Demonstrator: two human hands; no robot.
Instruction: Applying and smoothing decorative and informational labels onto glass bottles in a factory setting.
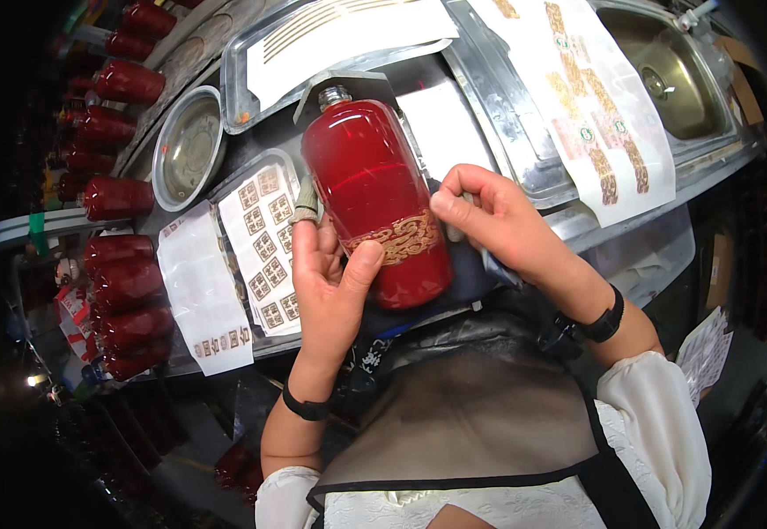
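Observation:
A red glass bottle [374,167] with a bare, clear threaded neck leans on an angled grey support, its base toward me. Round its lower part runs a gold patterned band [398,238]. My left hand [326,278] grips the bottle's lower left side, thumb lying on the front by the band. At the bottle's right side is my right hand [493,216], its thumb and fingers curled together in a pinch. What they hold, if anything, is hidden. A greenish-grey cloth [306,201] shows between the bottle and the decal sheet on the left.
Left of the bottle lie a sheet of small dark square decals [264,234] and a mostly bare sheet [203,286]. A round metal bowl [165,181] stands beyond them. Red bottles [128,198] line the far left. At right, a decal sheet [652,189] drapes beside a metal sink [709,123].

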